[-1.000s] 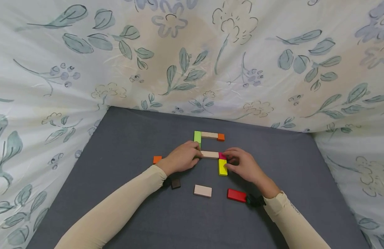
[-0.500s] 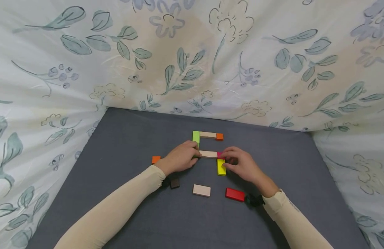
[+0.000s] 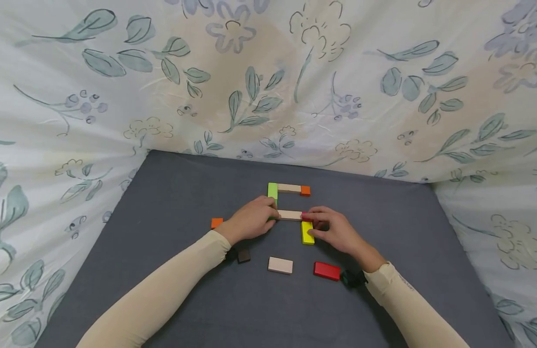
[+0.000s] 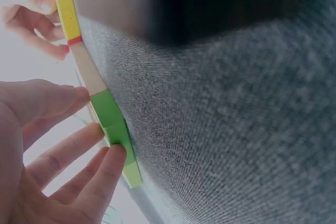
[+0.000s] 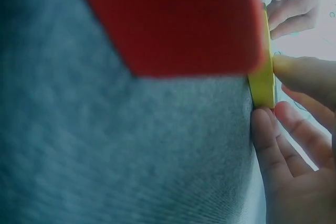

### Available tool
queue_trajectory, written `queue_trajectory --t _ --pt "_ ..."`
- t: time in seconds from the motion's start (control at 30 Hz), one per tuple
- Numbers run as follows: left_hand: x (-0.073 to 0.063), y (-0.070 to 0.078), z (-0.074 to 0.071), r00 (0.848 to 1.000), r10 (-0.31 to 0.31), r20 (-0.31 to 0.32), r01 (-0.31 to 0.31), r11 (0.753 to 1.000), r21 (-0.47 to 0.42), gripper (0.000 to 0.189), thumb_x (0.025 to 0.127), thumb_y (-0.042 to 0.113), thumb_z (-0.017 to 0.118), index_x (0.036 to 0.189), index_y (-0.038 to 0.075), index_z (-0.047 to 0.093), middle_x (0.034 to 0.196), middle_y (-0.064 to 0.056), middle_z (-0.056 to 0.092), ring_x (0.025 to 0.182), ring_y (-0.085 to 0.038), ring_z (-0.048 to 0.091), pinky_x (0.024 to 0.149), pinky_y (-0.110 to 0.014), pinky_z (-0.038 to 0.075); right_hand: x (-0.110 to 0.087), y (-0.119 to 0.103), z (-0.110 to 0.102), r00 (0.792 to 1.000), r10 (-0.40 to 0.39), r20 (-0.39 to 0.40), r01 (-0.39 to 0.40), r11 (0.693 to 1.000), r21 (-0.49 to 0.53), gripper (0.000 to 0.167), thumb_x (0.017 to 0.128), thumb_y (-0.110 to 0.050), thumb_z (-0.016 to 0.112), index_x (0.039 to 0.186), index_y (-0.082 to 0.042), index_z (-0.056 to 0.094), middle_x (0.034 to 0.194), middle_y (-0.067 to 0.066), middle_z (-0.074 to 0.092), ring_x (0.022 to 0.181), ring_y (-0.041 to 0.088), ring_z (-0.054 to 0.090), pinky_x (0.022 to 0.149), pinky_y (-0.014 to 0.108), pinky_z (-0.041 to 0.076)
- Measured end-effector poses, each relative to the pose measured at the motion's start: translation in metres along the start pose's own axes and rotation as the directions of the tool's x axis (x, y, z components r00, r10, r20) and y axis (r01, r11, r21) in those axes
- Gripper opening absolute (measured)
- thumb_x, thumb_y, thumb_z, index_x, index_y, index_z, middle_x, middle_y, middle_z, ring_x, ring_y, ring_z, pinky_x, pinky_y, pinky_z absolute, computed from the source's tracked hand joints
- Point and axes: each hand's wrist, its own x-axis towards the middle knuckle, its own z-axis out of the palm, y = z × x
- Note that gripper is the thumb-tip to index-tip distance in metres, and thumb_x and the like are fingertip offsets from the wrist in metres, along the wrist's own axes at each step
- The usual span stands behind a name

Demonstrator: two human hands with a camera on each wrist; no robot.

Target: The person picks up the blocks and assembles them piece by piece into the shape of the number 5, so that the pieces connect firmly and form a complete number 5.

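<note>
My left hand [image 3: 253, 217] reaches over a row of blocks, its fingertips and thumb around a green block [image 4: 107, 114] that it largely covers in the head view. A plain wooden plank [image 3: 290, 215] runs right from there to a small pink cube [image 3: 304, 217]. My right hand [image 3: 335, 231] touches the cube with its fingers, while its thumb rests against the yellow block [image 3: 307, 233] just below. Behind, a light green block [image 3: 272, 190], another wooden plank [image 3: 289, 188] and an orange cube [image 3: 305, 191] join the arrangement.
Separate on the dark grey cloth [image 3: 233, 309] lie a pale block [image 3: 280, 265], a red block [image 3: 326, 270] by my right wrist, a dark brown block [image 3: 244, 255], and another orange cube [image 3: 216, 223] beside my left forearm. Floral fabric [image 3: 268, 96] surrounds the back and sides.
The head view shifts slightly, carrying the scene a little to the left. My right fingers cover more of the pink cube. My left hand stays in place on the green block.
</note>
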Motion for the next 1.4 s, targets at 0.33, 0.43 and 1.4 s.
queue_trajectory --t 0.33,0.43,1.4 --pt "0.000 0.002 0.000 1.000 0.001 -0.001 -0.001 1.000 0.001 0.020 0.106 0.016 0.074 0.123 0.015 0.084 0.120 -0.001 0.067 0.112 -0.022 0.058 0.099 -0.036 0.053 0.002 0.002 -0.001 0.999 -0.025 0.035 0.026 0.999 -0.019 0.048 0.096 -0.010 0.086 0.143 -0.013 0.074 0.137 0.001 0.061 0.107 0.021 0.058 0.085 0.039 0.055" --pt "0.000 0.002 0.000 1.000 -0.007 -0.002 0.007 1.000 0.023 0.020 0.106 0.018 0.074 0.124 0.016 0.084 0.120 0.000 0.067 0.113 -0.021 0.058 0.099 -0.036 0.053 0.003 0.002 -0.001 0.999 -0.028 0.034 0.029 0.999 -0.015 0.048 0.096 -0.011 0.085 0.142 -0.013 0.074 0.136 0.001 0.060 0.106 0.021 0.058 0.084 0.038 0.054" --pt "-0.009 0.038 -0.032 0.997 0.078 -0.006 -0.078 0.993 -0.083 0.025 0.103 0.019 0.078 0.126 0.011 0.081 0.130 -0.004 0.067 0.120 -0.024 0.060 0.106 -0.040 0.052 0.005 0.006 -0.005 0.997 -0.027 0.077 0.025 0.999 0.025 0.050 0.096 -0.009 0.085 0.144 -0.012 0.073 0.134 0.001 0.060 0.099 0.018 0.062 0.082 0.034 0.057"
